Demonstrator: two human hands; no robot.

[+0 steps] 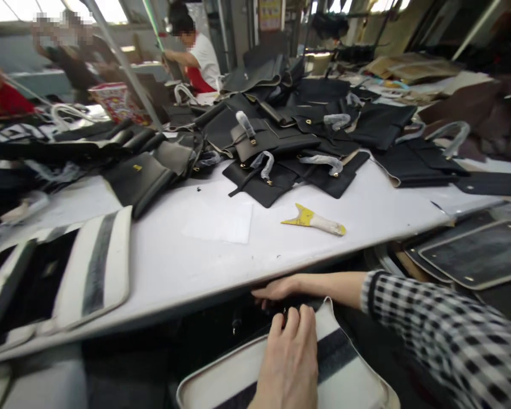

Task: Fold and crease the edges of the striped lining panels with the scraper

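Note:
My left hand (288,358) is at the bottom middle, its fingers curled over the upper edge of a white bag panel (357,375) with a dark stripe. That panel lies tilted below the table edge, close to my body. Just beyond it, my right hand (276,288) reaches in from the right beneath the table's front edge. Its fingers are stretched out to the left, near dark material in shadow, and their undersides are partly hidden. A small metal piece (235,325) glints in the dark area left of my hands.
On the white table (187,272) lie a yellow-ended tool (313,220), a white sheet (221,224) and a striped white bag piece (106,267). Black bags (264,184) with wrapped handles are piled behind. Dark panels (481,250) are stacked at right. A co-worker (204,57) is farther back.

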